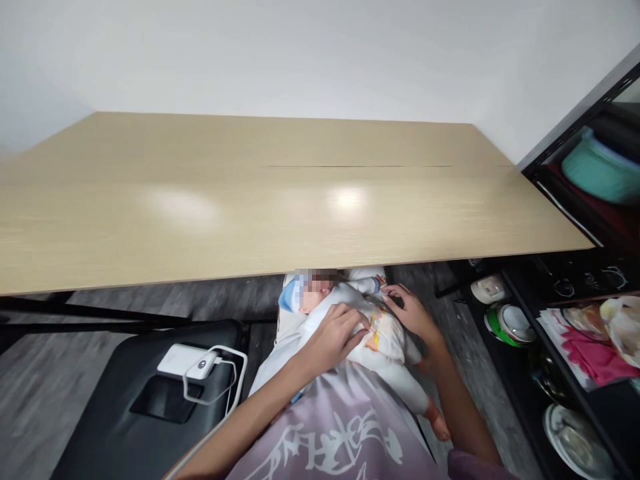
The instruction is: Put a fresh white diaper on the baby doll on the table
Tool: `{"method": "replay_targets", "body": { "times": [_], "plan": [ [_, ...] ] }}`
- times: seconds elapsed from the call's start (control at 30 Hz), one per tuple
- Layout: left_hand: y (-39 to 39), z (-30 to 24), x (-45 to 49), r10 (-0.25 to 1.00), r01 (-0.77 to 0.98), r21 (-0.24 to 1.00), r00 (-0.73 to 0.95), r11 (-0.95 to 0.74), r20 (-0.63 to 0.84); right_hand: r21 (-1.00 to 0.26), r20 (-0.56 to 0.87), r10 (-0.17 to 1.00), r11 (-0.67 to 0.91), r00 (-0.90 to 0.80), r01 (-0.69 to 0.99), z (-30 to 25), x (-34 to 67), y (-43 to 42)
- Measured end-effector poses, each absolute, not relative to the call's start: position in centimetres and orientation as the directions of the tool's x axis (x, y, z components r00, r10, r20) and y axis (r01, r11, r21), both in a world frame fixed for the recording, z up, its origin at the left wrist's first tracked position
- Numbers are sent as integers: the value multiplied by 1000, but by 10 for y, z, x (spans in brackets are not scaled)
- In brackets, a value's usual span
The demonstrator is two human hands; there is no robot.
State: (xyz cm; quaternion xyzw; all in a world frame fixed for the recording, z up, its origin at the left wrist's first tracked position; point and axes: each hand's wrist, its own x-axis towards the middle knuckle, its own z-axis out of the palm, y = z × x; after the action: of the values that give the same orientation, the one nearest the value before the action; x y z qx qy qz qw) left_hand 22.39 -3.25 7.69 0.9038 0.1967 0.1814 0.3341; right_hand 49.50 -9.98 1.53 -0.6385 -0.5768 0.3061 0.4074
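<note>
At a wooden bench (280,207), we see the left hand (334,333) and right hand (410,312), fingers bent at a clothed doll (386,341); whether they grip, we cannot tell. The doll lies before a mauve shirt (327,407), below the bench's near edge; leftward, a black seat (100,427) bears a white corded device (181,361).

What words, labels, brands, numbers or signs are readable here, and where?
None can be read for certain.
Purple shirt: large white brush-style lettering, seen from above; unreadable.
White outfit on the small figure: colourful print, too small to read.
White device: a dark round mark, too small to read.
</note>
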Motion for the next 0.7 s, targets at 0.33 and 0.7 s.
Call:
{"method": "replay_targets", "body": {
  "times": [0.33,0.7],
  "plan": [
    [-34,70,231,439,262,528,865,-807,241,-841,66,997,82,-50,535,58,471,-99],
    [-35,67,225,436,228,540,851,-810,293,-832,72,995,95,-64,547,64,465,-97]
  ]
}}
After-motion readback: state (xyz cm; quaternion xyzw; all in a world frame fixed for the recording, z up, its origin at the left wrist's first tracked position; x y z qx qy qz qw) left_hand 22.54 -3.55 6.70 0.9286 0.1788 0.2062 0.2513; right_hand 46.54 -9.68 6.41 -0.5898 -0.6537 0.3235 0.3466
